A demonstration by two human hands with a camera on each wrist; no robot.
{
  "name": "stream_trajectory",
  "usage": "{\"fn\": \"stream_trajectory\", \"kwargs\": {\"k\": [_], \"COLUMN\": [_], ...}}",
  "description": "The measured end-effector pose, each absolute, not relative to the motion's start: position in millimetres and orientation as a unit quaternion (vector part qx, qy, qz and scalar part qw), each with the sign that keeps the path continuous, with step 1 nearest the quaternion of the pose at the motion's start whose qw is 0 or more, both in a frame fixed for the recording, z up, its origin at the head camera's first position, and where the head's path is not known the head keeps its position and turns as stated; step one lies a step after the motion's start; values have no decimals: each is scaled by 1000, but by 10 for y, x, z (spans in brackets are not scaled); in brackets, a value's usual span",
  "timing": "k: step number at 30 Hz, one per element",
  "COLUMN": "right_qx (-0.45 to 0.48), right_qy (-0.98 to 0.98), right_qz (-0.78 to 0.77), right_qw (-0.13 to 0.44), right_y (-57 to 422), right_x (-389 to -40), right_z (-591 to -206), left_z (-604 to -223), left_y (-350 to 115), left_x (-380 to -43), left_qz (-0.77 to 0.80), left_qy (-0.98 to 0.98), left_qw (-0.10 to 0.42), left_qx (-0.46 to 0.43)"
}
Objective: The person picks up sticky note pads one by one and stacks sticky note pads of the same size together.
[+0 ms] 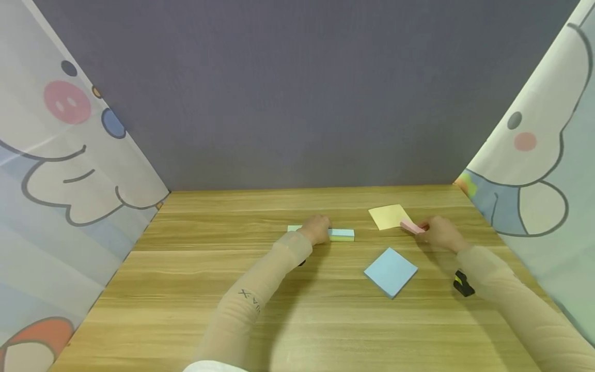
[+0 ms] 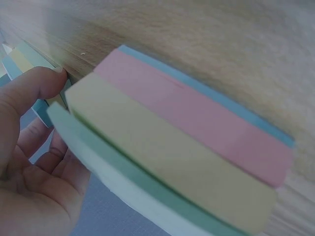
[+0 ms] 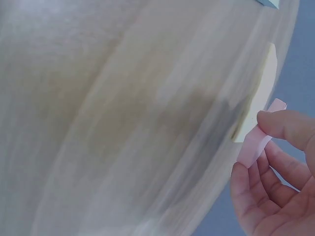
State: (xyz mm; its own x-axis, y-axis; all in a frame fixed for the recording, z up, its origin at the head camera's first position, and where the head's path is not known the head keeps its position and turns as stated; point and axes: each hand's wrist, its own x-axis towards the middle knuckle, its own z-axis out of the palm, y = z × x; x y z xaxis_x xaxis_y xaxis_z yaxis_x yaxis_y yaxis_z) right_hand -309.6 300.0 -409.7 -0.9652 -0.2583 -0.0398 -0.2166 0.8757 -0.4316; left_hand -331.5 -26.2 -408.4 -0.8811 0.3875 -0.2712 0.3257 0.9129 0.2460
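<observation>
My left hand [image 1: 316, 229] is at the middle back of the table, pinching a stack of sticky note pads [image 1: 341, 235] with a light blue top and a yellow layer below. Right beside it, partly behind the hand, is another stack of sticky note pads [image 2: 182, 132], with blue, pink, yellow and green layers. At the right, my right hand [image 1: 439, 232] holds a small pink sticky note pad [image 3: 256, 142] between thumb and fingers. The pink pad is tilted and overlaps the corner of a square yellow sticky note pad [image 1: 388, 216] in the head view.
A square light blue sticky note pad [image 1: 391, 272] lies on the wooden table [image 1: 209, 289], turned cornerwise between the two arms. A grey wall [image 1: 297, 103] stands behind the table, with cartoon-printed panels [image 1: 69, 155] on both sides.
</observation>
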Motion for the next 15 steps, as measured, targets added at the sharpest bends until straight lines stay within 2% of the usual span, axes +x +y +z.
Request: {"fn": "stream_trajectory", "kwargs": {"k": [15], "right_qx": [-135], "right_qy": [966], "right_qz": [-218], "right_qw": [38], "right_y": [2944], "right_x": [-3132], "right_z": [-3967], "left_z": [-4148], "left_y": [-260], "left_x": [-3353], "left_qz": [98], "left_qy": [966], "left_qw": [152], "left_qx": [184]}}
